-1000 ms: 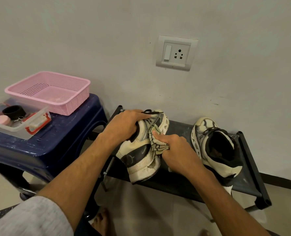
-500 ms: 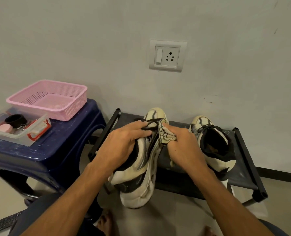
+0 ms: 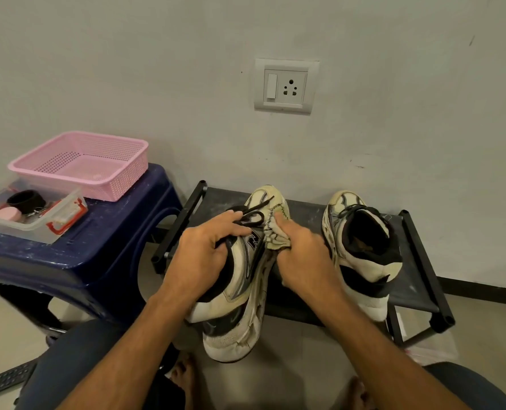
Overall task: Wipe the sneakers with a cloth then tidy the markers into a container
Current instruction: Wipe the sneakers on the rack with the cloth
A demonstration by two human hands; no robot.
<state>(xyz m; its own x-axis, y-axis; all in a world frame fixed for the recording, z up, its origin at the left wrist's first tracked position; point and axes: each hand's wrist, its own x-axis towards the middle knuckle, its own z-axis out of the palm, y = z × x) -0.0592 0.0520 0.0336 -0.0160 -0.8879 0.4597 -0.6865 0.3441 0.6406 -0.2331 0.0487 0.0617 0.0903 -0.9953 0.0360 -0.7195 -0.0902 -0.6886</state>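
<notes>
Left hand (image 3: 204, 255): fingers curled over the laced top of the held sneaker (image 3: 239, 327), gripping it, black laces looped across the knuckles.
Right hand (image 3: 302, 255): fingers bunched round the cloth (image 3: 275, 235), forefinger stretched along it, pressing it against the shoe's side just behind the toe.
Held sneaker: raised between both hands, tipped on its side, toe toward the wall, heel toward the person, above the front edge of the shoe rack (image 3: 423, 261).
Cloth: pale and crumpled, dark-stitched along the edge, pinned between right hand and shoe.
Second sneaker (image 3: 361, 250): upright on the rack, right of the hands, toe toward the wall.
Blue stool (image 3: 97, 247): left of the rack, carrying the pink basket (image 3: 118, 184) and, in front of it, the clear container (image 3: 18, 229).
Clear container: small items inside, too indistinct to name.
</notes>
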